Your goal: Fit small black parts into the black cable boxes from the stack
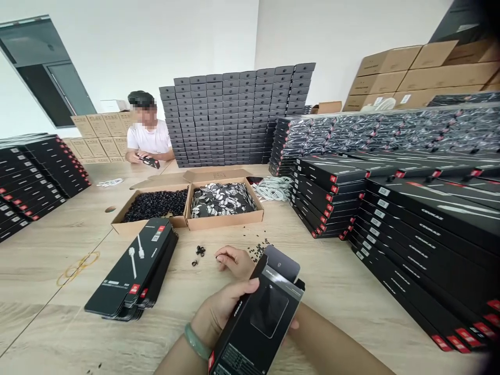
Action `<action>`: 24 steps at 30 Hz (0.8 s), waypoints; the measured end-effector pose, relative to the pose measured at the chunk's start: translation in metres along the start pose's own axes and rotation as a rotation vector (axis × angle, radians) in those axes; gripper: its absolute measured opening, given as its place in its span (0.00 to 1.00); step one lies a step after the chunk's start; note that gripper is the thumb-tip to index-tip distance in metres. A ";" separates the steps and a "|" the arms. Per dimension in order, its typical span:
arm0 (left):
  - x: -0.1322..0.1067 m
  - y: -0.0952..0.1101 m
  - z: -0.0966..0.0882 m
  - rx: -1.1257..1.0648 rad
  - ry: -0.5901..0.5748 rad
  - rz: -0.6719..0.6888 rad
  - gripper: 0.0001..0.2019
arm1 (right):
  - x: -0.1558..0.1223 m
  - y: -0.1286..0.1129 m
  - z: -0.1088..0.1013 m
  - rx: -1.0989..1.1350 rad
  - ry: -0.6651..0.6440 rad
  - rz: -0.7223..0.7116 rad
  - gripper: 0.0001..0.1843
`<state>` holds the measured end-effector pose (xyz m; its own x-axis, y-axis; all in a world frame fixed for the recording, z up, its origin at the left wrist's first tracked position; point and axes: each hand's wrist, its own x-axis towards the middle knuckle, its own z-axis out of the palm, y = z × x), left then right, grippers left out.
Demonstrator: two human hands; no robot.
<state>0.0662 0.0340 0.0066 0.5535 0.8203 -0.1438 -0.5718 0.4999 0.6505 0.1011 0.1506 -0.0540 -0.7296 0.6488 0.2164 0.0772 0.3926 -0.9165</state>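
Note:
A tall black carton (269, 312) with a window-like panel on its front is gripped by my left hand (224, 304), thumb along its edge. Its top flap (283, 264) stands raised. My right arm passes beneath the carton, and my right hand (236, 262) comes out on the far side, fingers pinched together near the table. A small dark piece shows at those fingertips, too small to make out clearly. Several small black rings (200, 251) lie just left of it. Tiny black bits (258, 250) are scattered beside my right hand.
A stack of flat black sleeves (128, 265) lies left, beside yellow rubber bands (78, 268). Beyond are open cartons of black rings (156, 204) and black-and-white pieces (222, 199). Black box stacks (422, 250) line the right. Across the table, a person (148, 135) handles a black box.

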 end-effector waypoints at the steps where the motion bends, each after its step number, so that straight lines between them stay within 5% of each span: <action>1: 0.000 0.000 0.001 -0.003 0.016 -0.012 0.27 | 0.000 -0.001 0.001 0.019 -0.018 0.001 0.12; 8: -0.002 0.001 0.006 0.027 0.081 -0.002 0.28 | -0.002 -0.007 0.002 0.043 -0.045 -0.005 0.18; 15: -0.001 0.002 0.012 0.027 0.078 0.057 0.25 | -0.004 -0.012 -0.003 0.026 -0.018 -0.053 0.04; 24: 0.003 0.001 0.000 0.024 0.011 0.013 0.27 | 0.000 -0.018 -0.013 0.110 0.096 0.005 0.12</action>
<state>0.0673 0.0372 0.0070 0.5397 0.8296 -0.1436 -0.5640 0.4829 0.6699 0.1087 0.1521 -0.0335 -0.6608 0.7120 0.2376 0.0021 0.3183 -0.9480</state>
